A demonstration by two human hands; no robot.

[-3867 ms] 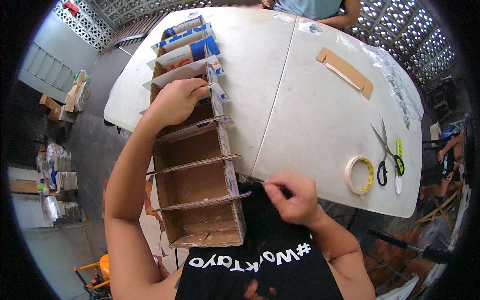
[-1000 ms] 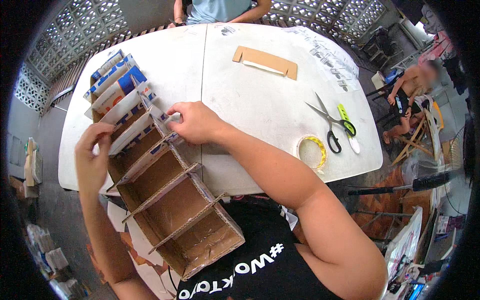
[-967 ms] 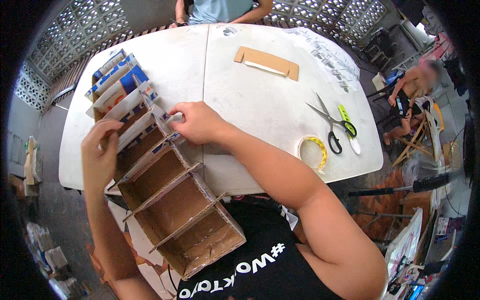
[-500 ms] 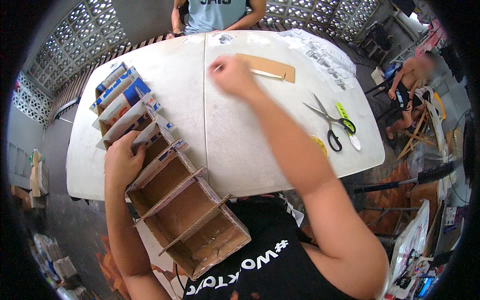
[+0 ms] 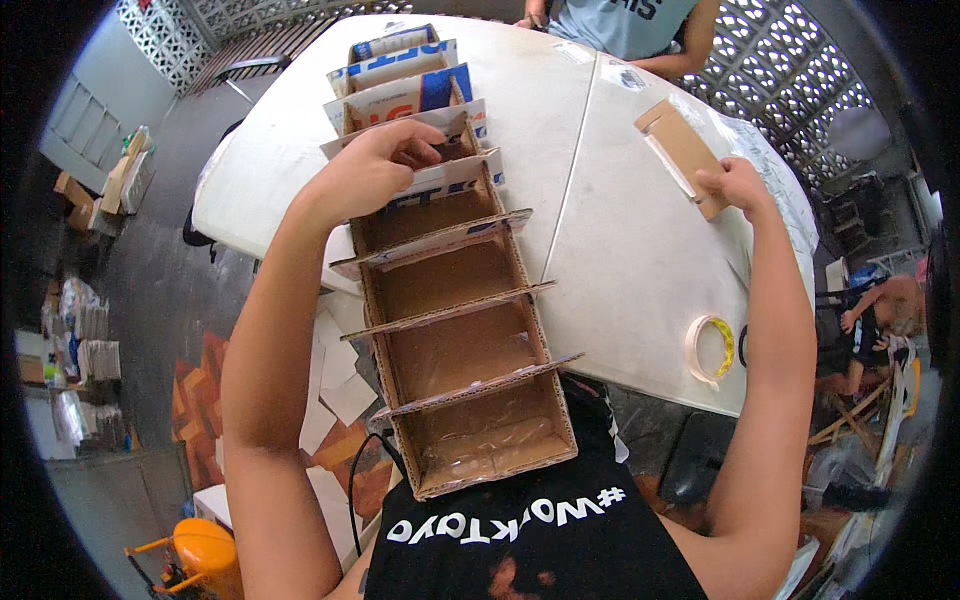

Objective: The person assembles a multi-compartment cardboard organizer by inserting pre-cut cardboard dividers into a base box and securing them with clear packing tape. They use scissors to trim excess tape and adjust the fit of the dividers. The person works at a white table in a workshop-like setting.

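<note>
A long cardboard box [image 5: 398, 345] with several cross dividers stretches from my lap up over the white table. Its near compartments are bare brown inside; the far dividers show white and blue print. My left hand [image 5: 375, 165] lies over the box's left wall, fingers curled into one of the farther compartments between printed dividers. At the right, my right hand [image 5: 738, 187] pinches the near end of a flat brown cardboard piece [image 5: 685, 148] with a pale strip along its left edge. This piece is tilted over the table.
A roll of tape [image 5: 708, 352] stands near the table's [image 5: 640, 290] right front edge, beside my right forearm. Clear plastic sheeting [image 5: 765, 150] lies at the far right. Across the table sits a person in a light blue shirt [image 5: 620, 30]. Paper sheets lie on the floor at left.
My right hand has moved right and taken hold of the cardboard piece. My left hand has shifted to a farther part of the box. The view has turned, and the scissors no longer show.
</note>
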